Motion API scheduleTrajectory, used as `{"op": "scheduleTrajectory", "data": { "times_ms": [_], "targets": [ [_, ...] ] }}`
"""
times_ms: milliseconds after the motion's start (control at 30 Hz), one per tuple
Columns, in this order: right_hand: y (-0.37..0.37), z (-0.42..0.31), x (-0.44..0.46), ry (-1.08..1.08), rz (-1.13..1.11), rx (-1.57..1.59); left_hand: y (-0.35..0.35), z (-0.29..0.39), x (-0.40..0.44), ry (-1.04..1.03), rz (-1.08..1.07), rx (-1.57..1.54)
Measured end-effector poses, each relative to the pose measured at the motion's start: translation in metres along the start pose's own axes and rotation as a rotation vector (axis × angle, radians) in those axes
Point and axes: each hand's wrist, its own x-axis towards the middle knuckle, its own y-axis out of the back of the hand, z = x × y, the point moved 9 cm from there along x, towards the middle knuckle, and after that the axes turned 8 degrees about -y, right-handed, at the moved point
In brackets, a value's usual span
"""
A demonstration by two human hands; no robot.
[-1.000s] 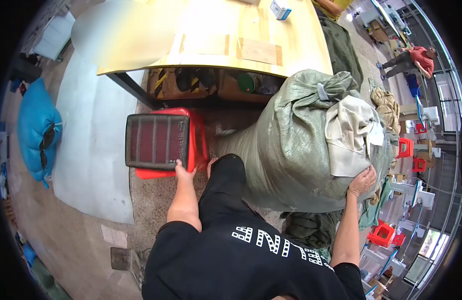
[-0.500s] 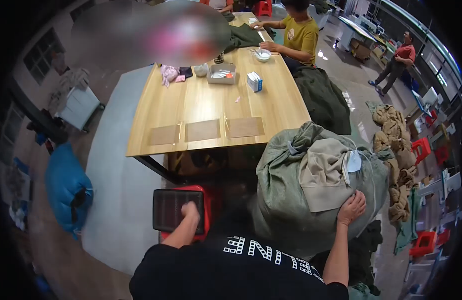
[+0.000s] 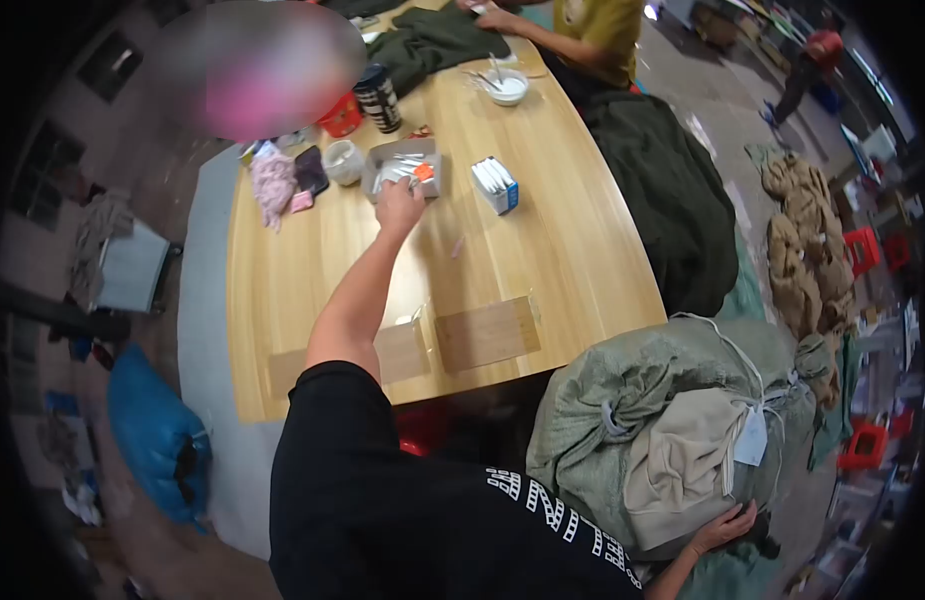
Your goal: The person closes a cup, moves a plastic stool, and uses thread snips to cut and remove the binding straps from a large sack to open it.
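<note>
My left hand (image 3: 399,205) is stretched over the table to the near side of a small grey box (image 3: 380,157). Its fingers dip in among slim white items (image 3: 408,163) and an orange piece (image 3: 422,172); the fingertips are hidden, so I cannot tell whether they grip anything. Low on the right, my right hand (image 3: 724,528) lies with fingers extended at the lower edge of a beige garment (image 3: 672,465). That garment lies on a big, full green sack (image 3: 582,420) tied with white cord, and a pale tag (image 3: 750,437) hangs beside it.
On the wooden table (image 3: 562,260) are a white jar (image 3: 343,161), a pink cloth (image 3: 272,187), a dark patterned cup (image 3: 378,98), a blue-and-white carton (image 3: 495,185) and a bowl (image 3: 505,87). A co-worker in a yellow shirt (image 3: 597,40) sits at the far right. A blue sack (image 3: 157,430) stands left.
My left hand has moved from the black tray on the red stool up to the grey box. My right hand stays at the garment and sack. The view has shifted closer to the table.
</note>
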Motion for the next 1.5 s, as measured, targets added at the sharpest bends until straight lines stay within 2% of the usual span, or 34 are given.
{"op": "scheduleTrajectory", "data": {
  "times_ms": [67,167,233,267,300,333,367,400,433,467,500,567,633,700,733,767,800,833,867,900,933,967,1033,1133,1167,1200,1233,1267,1333,1367,1433,1500],
  "targets": [
    [0.000,0.004,-0.001,-0.030,-0.038,-0.011,-0.044,-0.018,0.025,0.016,-0.236,0.100],
    [0.002,0.000,-0.001,-0.085,-0.057,-0.005,-0.066,-0.025,0.042,0.017,-0.319,0.050],
    [-0.002,0.002,-0.002,-0.071,-0.049,-0.035,-0.064,-0.021,0.048,-0.021,-0.317,0.043],
    [-0.006,0.014,-0.007,-0.094,-0.035,-0.038,-0.099,-0.043,0.061,-0.314,-0.369,0.345],
    [-0.008,0.018,-0.008,-0.127,-0.040,-0.040,-0.080,-0.052,0.066,-0.181,-0.237,0.235],
    [-0.010,0.020,-0.010,-0.119,-0.014,-0.012,-0.066,-0.052,0.070,-0.230,-0.186,0.288],
    [0.002,-0.006,-0.001,-0.118,0.015,0.021,-0.052,-0.055,0.076,-0.358,-0.101,0.199],
    [0.004,-0.007,0.003,-0.138,-0.008,-0.033,-0.062,-0.105,0.093,-0.321,-0.089,-0.043],
    [0.009,-0.012,0.004,-0.173,-0.010,-0.061,-0.085,-0.154,0.111,0.068,-0.301,-0.718],
    [0.016,-0.017,0.008,-0.240,-0.006,-0.038,-0.060,-0.110,0.097,0.188,-0.462,-0.947],
    [0.019,-0.013,0.007,-0.251,0.008,-0.010,-0.006,-0.042,0.067,0.250,-0.184,-0.783],
    [0.029,-0.010,0.007,-0.281,0.029,0.028,0.019,0.056,0.021,0.254,-0.389,-1.200],
    [0.033,-0.009,0.006,-0.263,0.063,0.114,0.022,0.181,-0.049,0.278,-0.893,-1.524],
    [0.040,-0.009,0.008,-0.280,0.086,0.190,0.043,0.285,-0.125,0.215,-1.048,-1.543],
    [0.047,-0.011,0.009,-0.296,0.093,0.224,0.049,0.338,-0.174,0.251,-1.309,-1.662],
    [0.057,-0.015,0.011,-0.309,0.105,0.254,0.056,0.380,-0.221,0.231,-1.463,-1.635],
    [0.077,-0.037,0.015,-0.206,0.142,0.283,0.061,0.412,-0.268,0.294,-1.581,-1.633],
    [0.088,-0.053,0.018,-0.222,0.061,0.488,0.082,0.446,-0.322,0.362,-1.818,-1.660],
    [0.094,-0.071,0.018,-0.237,-0.022,0.693,0.092,0.468,-0.362,0.407,-1.923,-1.652],
    [0.087,-0.084,0.013,-0.403,-0.113,1.034,0.095,0.478,-0.393,0.446,-1.912,-1.485],
    [0.077,-0.094,0.007,-0.562,-0.207,1.370,0.089,0.483,-0.429,0.495,-2.115,-1.451],
    [0.065,-0.091,0.000,-0.716,-0.310,1.504,0.091,0.489,-0.452,0.572,-2.113,-1.416],
    [0.045,-0.093,-0.019,-1.021,-0.529,1.761,0.096,0.493,-0.481,0.442,-2.251,-1.354],
    [0.045,-0.068,-0.024,-1.055,-0.272,1.832,0.089,0.493,-0.479,0.139,-2.224,-0.976],
    [0.045,-0.059,-0.022,-1.070,-0.184,1.822,0.081,0.507,-0.458,-0.282,-2.078,-0.920],
    [0.048,-0.042,-0.020,-1.133,0.015,1.808,0.068,0.526,-0.437,-0.673,-1.889,-0.849],
    [0.049,-0.031,-0.012,-1.087,0.042,1.742,0.054,0.556,-0.398,-0.967,-1.384,-0.809],
    [0.050,-0.017,-0.006,-1.044,0.064,1.674,0.054,0.585,-0.369,-1.079,-1.008,-0.952],
    [0.038,-0.012,0.012,-1.002,0.062,1.634,0.052,0.620,-0.345,-1.211,-0.597,-0.919],
    [0.025,-0.019,0.024,-0.999,0.042,1.661,0.026,0.625,-0.343,-1.172,-0.641,-0.760],
    [0.000,-0.034,0.042,-1.023,-0.033,1.738,-0.010,0.608,-0.351,-1.246,-0.656,-0.386],
    [-0.027,-0.052,0.048,-1.087,-0.139,1.848,-0.033,0.590,-0.350,-1.230,-0.825,-0.355]
  ]
}}
